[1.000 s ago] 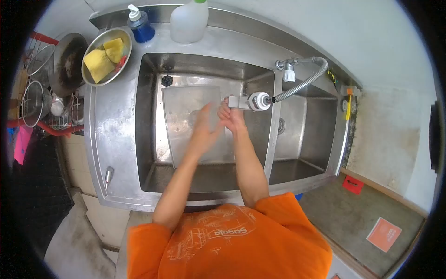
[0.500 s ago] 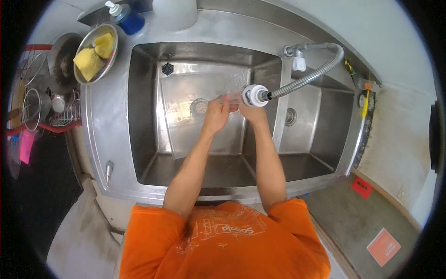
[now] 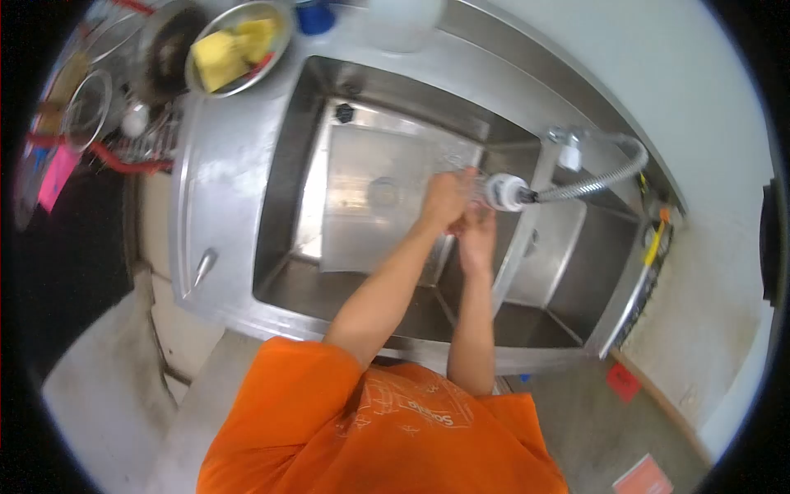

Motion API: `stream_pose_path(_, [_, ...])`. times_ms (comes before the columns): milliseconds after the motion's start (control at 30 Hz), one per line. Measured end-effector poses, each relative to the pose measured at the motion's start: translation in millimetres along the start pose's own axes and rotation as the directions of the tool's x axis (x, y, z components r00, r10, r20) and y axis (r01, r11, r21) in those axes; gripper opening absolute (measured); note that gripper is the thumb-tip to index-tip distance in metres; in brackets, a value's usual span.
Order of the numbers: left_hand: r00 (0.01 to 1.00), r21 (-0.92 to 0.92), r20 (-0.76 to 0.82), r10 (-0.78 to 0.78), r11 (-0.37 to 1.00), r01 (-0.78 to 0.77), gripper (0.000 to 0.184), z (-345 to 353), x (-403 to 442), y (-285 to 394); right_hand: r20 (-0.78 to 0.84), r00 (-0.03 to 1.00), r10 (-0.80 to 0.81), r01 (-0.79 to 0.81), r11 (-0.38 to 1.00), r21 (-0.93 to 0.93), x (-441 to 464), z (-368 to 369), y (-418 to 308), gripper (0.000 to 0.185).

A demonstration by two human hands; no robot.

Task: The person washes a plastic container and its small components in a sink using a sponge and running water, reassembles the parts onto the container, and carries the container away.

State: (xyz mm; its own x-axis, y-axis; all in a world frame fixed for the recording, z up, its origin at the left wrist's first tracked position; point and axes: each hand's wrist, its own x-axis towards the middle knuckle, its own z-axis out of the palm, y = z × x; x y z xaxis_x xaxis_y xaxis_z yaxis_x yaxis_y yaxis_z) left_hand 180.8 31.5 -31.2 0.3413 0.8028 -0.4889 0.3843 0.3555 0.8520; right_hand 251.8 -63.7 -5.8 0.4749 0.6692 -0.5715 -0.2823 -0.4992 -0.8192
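Note:
Both of my hands are together over the right part of the large sink basin, just left of the white faucet head. My left hand lies against my right hand, which is lower and a little to the right. Clear water seems to run from the faucet head onto them. The fingers overlap and are blurred, so whether either hand is open or closed does not show. No object is visible in them. A translucent flat sheet or board lies on the basin floor.
A metal bowl with yellow sponges, a blue bottle and a translucent jug stand behind the sink. A flexible hose crosses the smaller right basin. Strainers and a dark pan are at the left.
The view has shifted and tilted. My hands, apart one second ago, have come together beside the faucet head. The blue bottle and jug are now partly out of view.

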Motion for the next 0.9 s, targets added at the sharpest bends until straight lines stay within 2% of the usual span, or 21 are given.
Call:
stream_pose_path(33, [0.999,-0.035,0.039,0.018,0.999,-0.017,0.029,-1.3,-1.4,3.0,0.125,0.985,0.116,-0.151,0.933,0.326,1.7,-6.5,-7.7,0.037])
stream_pose_path(67, [0.923,0.209,0.088,0.374,0.899,-0.384,0.026,-3.5,-0.3,-1.3,0.163,0.977,0.135,-0.19,0.901,0.39,11.2,-7.2,-9.9,0.036])
stream_pose_path(100, [0.726,0.407,0.244,0.643,0.612,-0.678,0.029,-5.4,2.6,-4.6,0.089,0.996,0.025,-0.06,0.909,0.413,38.2,-14.1,14.4,0.033])
stream_pose_path(133, [0.806,0.244,0.116,0.58,0.77,-0.589,0.032,-2.8,-3.5,-2.4,-0.03,0.995,0.093,-0.071,0.898,0.435,43.8,-4.6,12.6,0.032])
stream_pose_path(167, [0.871,0.039,0.008,0.491,0.871,-0.49,0.035,7.1,-20.1,3.7,-0.04,0.994,-0.1,0.103,0.989,0.105,44.2,4.1,13.6,0.034])
stream_pose_path(200, [0.922,-0.187,-0.074,0.381,0.902,-0.388,0.04,6.2,-28.4,12.0,0.011,0.956,-0.294,0.289,0.929,-0.231,44.5,9.8,12.9,0.036])
stream_pose_path(233, [0.937,-0.161,-0.09,0.337,0.924,-0.348,0.042,-7.0,-23.5,16.2,0.119,0.879,-0.461,0.451,0.724,-0.523,47.4,15.7,11.2,0.038])
stream_pose_path(267, [0.952,-0.143,-0.106,0.288,0.943,-0.301,0.045,-25.0,-23.7,20.6,0.274,0.778,-0.565,0.55,0.403,-0.731,47.6,19.4,11.1,0.041])
stream_pose_path(300, [0.967,-0.128,-0.118,0.227,0.962,-0.242,0.048,-42.1,-27.1,20.9,0.392,0.805,-0.446,0.582,0.462,-0.669,42.9,23.0,14.3,0.042])
stream_pose_path(367, [0.914,0.149,-0.238,0.329,0.942,-0.301,0.048,-81.9,-27.8,18.2,0.62,0.76,-0.198,0.595,0.596,-0.539,36.9,41.0,26.1,0.045])
stream_pose_path(433, [0.855,0.434,-0.283,0.434,0.853,-0.29,0.046,-140.5,-46.3,18.9,0.733,0.6,-0.321,0.776,0.457,-0.435,51.3,88.9,46.8,0.034])
stream_pose_path(467, [0.767,0.508,-0.369,0.525,0.805,-0.306,0.042,-172.3,-61.5,6.0,0.681,0.642,-0.352,0.748,0.483,-0.456,49.8,127.3,31.1,0.032])
stream_pose_path(500, [0.825,0.468,-0.46,0.329,0.879,-0.09,0.038,-210.3,-79.1,4.9,0.623,0.684,-0.379,0.716,0.51,-0.477,51.0,165.7,14.4,0.031])
stream_pose_path(533, [0.841,0.415,-0.527,0.117,0.9,0.135,0.035,-248.2,-96.8,3.7,0.571,0.703,-0.424,0.709,0.482,-0.515,72.4,197.7,21.4,0.03])
stream_pose_path(567, [0.779,0.475,-0.627,0.015,0.8,0.367,0.029,-276.4,-119.0,4.0,0.517,0.713,-0.473,0.7,0.457,-0.548,98.9,228.6,28.4,0.029])
stream_pose_path(633, [0.734,0.548,-0.677,0.06,0.708,0.447,0.018,-330.2,-154.9,-33.4,0.477,0.83,-0.29,0.558,0.428,-0.711,141.5,281.9,29.9,0.029])
stream_pose_path(700, [0.727,0.655,-0.662,0.184,0.614,0.44,0.015,-362.5,-180.5,-65.9,0.427,0.903,-0.057,0.425,0.276,-0.862,182.9,321.6,42.8,0.037])
stream_pose_path(733, [0.719,0.654,-0.666,0.198,0.618,0.436,0.016,-366.3,-185.6,-72.5,0.379,0.924,0.053,0.364,0.182,-0.913,201.8,340.0,52.0,0.042])
stream_pose_path(833, [0.722,0.636,-0.661,0.207,0.665,0.391,0.025,-377.3,-190.2,-91.8,0.314,0.938,0.15,0.313,0.03,-0.949,246.1,368.9,97.1,0.056])
stream_pose_path(900, [0.704,0.612,-0.672,0.231,0.708,0.352,0.031,-375.5,-186.6,-100.6,0.324,0.935,0.142,0.33,-0.021,-0.944,293.1,382.1,154.1,0.048])
